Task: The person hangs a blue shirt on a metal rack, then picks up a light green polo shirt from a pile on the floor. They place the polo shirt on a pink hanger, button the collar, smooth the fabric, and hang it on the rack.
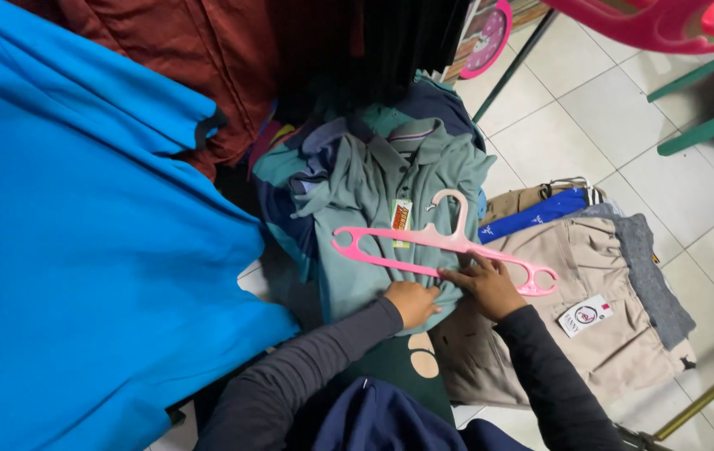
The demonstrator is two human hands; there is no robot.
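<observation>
Fingers (467,269) of the right hand (484,286) lie spread and flat on the lower bar of the pink hanger (444,245), pressing rather than pinching it, which seems to pin the hanger in place across the shirt. That grey-green polo shirt (373,209) lies front-up at the centre of the frame, collar toward the top, a small tag (401,215) at its placket; the hanger rests slantwise over its lower half, hook pointing up toward the collar, its right end hanging past the shirt's edge over the beige trousers (591,292). Left hand (413,302), just below the hanger and a little left of the right, is curled with its fingers bunched into the shirt's hem, apparently gripping a fold of cloth so the fabric stays taut under the hanger. Both arms come in from the bottom of the frame in dark sleeves. The shirt sits on top of a heap of other clothes, probably because it is the one in hand. A large blue cloth (81,250) fills the left side, dark red garments (206,58) hang at upper left, and white floor tiles (574,117) show at upper right beside a pink clock (489,38).
</observation>
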